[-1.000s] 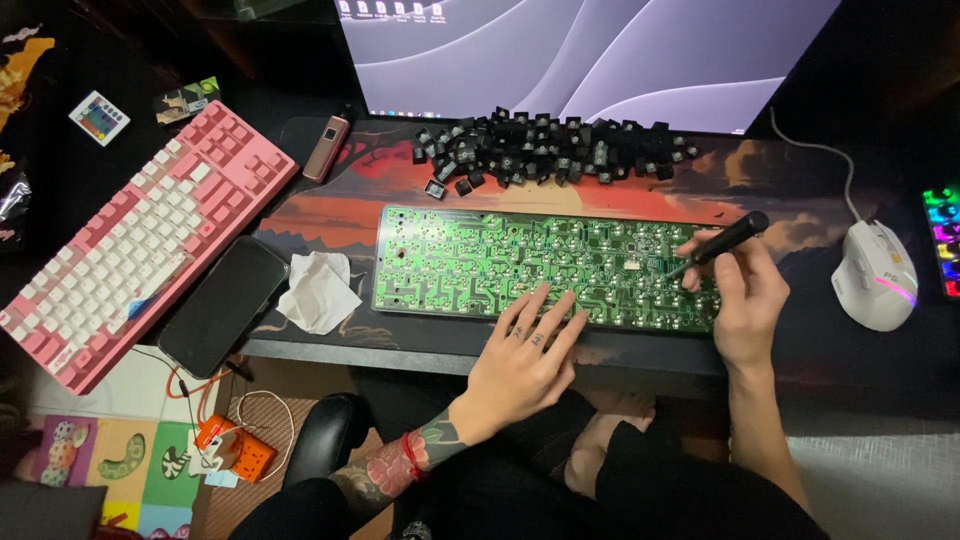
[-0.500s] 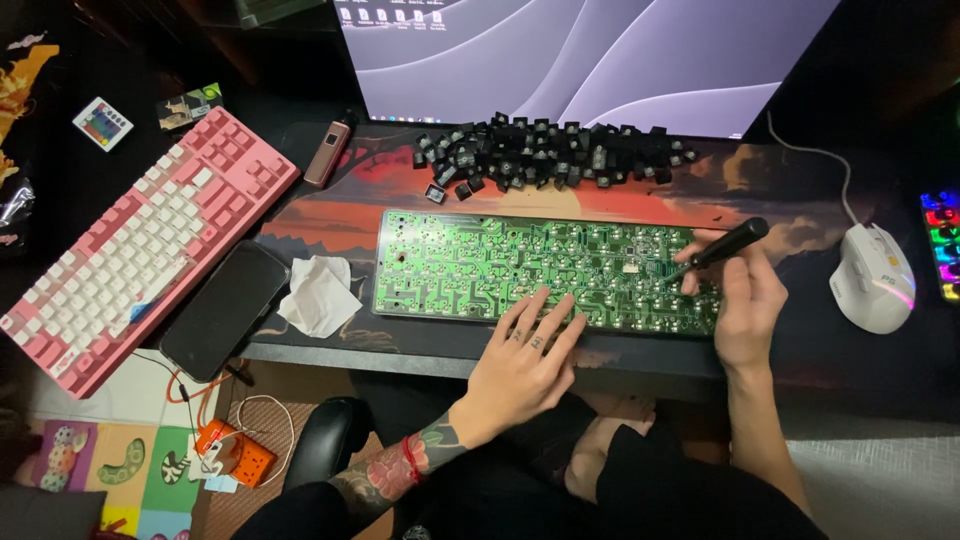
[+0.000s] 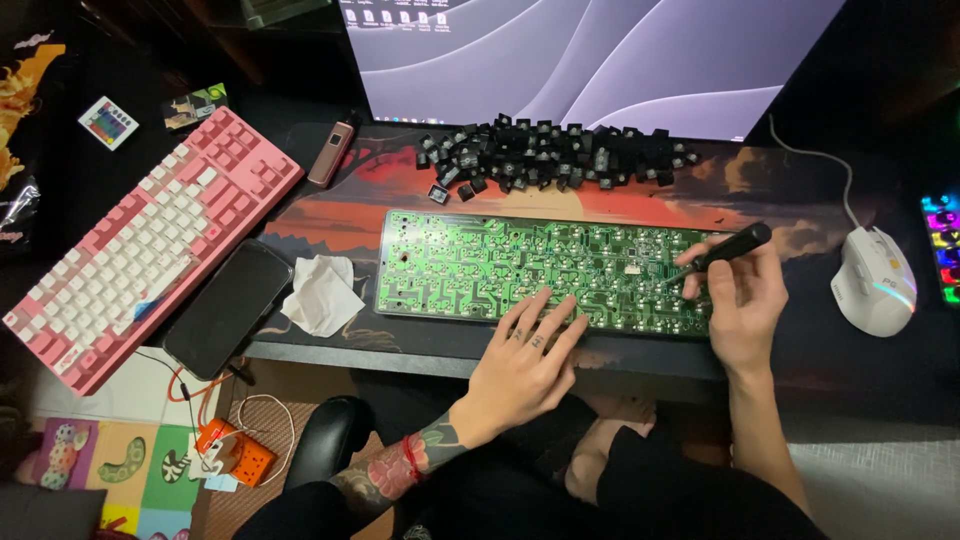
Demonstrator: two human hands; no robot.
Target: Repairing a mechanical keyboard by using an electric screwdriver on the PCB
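L hand [image 3: 520, 365] flat, fingers spread on green bare circuit board [image 3: 470, 265] near desk edge; R hand [image 3: 740, 305] fingers pinch black pen-shaped tool [image 3: 728, 246].

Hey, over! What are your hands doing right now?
Left hand flat on green circuit board. Right hand holds black screwdriver, tip at the board's right end. Loose black keycaps piled behind board, not in the way.

Home computer desk — monitor [image 3: 600, 60], mouse [image 3: 872, 280], pink keyboard [image 3: 140, 245].
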